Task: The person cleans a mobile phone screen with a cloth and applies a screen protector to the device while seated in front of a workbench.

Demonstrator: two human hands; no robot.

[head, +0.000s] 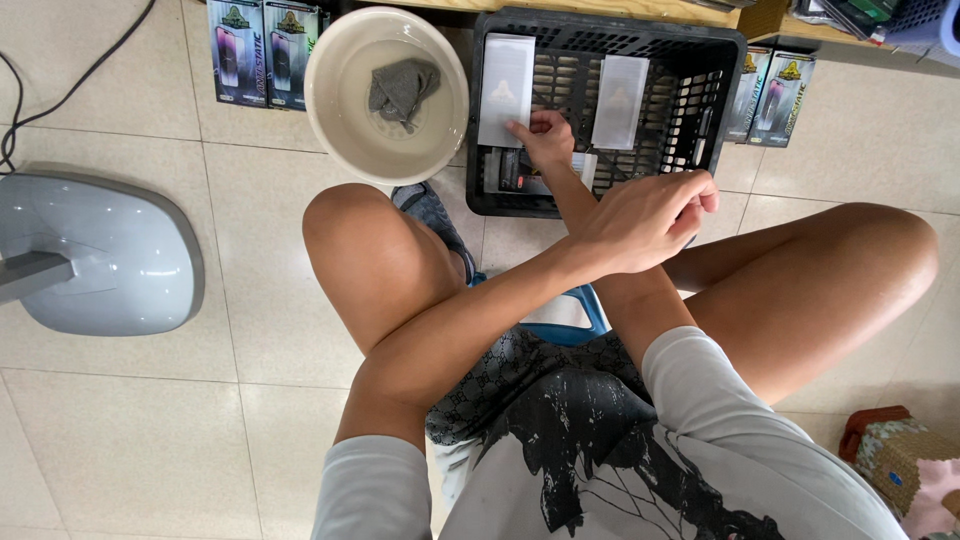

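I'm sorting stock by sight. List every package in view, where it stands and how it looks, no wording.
Two boxes: on floor, left of bowl; flat, upright, dark with green edges, phone picture.
Two boxes: on floor, right of crate; same look.
White sleeve: in crate, touched by right hand; pale rectangle.
White sleeve: in crate, further right; pale rectangle.

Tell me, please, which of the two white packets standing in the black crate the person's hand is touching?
The left-hand white packet, beside the bowl. The right hand rests its fingers on its lower edge, while the other white packet stands untouched further right in the black crate.
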